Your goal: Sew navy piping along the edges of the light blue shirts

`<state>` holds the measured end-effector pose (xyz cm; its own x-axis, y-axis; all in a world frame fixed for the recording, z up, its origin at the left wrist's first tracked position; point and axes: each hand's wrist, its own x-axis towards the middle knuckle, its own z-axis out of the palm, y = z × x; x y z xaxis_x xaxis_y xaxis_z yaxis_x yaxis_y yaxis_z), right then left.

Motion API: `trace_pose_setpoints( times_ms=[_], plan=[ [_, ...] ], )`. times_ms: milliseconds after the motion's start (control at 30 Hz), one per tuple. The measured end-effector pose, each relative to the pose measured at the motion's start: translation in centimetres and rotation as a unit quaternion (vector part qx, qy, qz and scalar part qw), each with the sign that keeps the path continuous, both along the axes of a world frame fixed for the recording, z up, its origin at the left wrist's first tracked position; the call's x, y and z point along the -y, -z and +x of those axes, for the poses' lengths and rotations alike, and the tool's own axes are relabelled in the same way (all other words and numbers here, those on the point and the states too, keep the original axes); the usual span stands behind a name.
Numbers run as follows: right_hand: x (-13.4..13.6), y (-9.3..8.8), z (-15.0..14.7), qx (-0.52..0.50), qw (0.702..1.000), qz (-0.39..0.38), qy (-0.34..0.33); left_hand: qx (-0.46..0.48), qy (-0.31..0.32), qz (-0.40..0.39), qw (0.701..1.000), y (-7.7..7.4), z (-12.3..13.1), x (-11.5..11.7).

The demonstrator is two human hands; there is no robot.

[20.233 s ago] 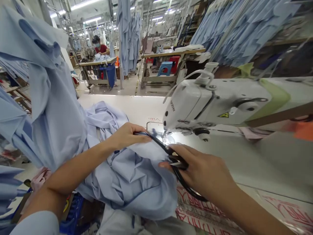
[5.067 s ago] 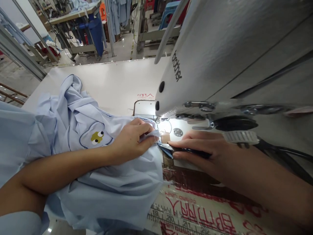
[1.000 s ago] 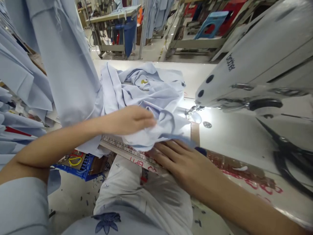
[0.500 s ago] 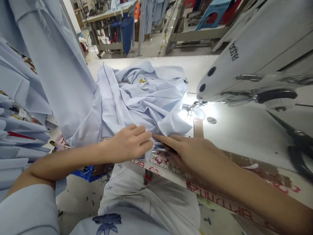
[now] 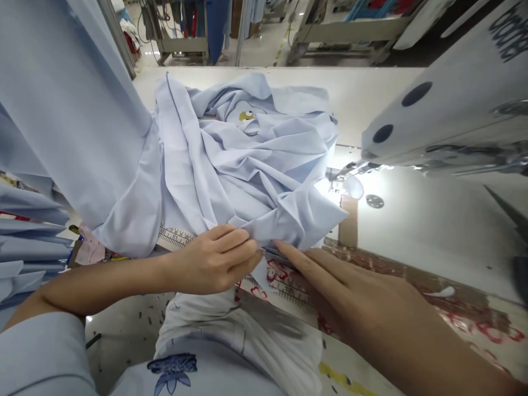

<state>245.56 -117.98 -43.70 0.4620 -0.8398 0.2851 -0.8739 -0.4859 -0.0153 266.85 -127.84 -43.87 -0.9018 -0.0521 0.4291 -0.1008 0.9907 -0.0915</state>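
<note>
Left of the sewing machine [image 5: 449, 110], I had a light blue garment [image 5: 247, 159] lying rumpled on the white table [image 5: 371, 88], one corner pointing toward the machine's needle area. On the machine's near left side, I saw the left hand [image 5: 218, 258] with its fingers curled narrow, pinching the garment's near edge. Closer to the machine, the right hand [image 5: 346, 286] lay palm down, fingers stretched out, the index fingertip touching that same edge; its thumb was hidden, so I could not tell whether it gripped anything. Brown tape [image 5: 348, 220] lay just on the near side of the machine's needle area. Nearer me than the machine, dark scissors [image 5: 508, 213] showed partly at the view's right edge.
</note>
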Motion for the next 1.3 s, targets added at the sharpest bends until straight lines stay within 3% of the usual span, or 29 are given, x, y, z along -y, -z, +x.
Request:
trace_pose_setpoints(
  times_ms=[667,933,1100,1300],
  plan=[
    [1.2,-1.4,0.7,-0.042,0.998,-0.023,-0.037,0.004,0.005,0.026,1.0,-0.4,-0.2,0.2],
    [0.9,-1.0,0.5,-0.086,0.995,-0.034,-0.028,0.007,-0.01,0.012,1.0,-0.6,-0.7,0.1],
    [1.2,-1.1,0.8,-0.085,0.996,-0.031,-0.025,-0.05,0.055,0.016,0.997,-1.4,-0.1,-0.2],
    [0.9,-0.5,0.5,-0.037,0.998,-0.047,-0.021,-0.016,0.017,0.058,0.998,-0.1,1.0,-0.7]
  ],
)
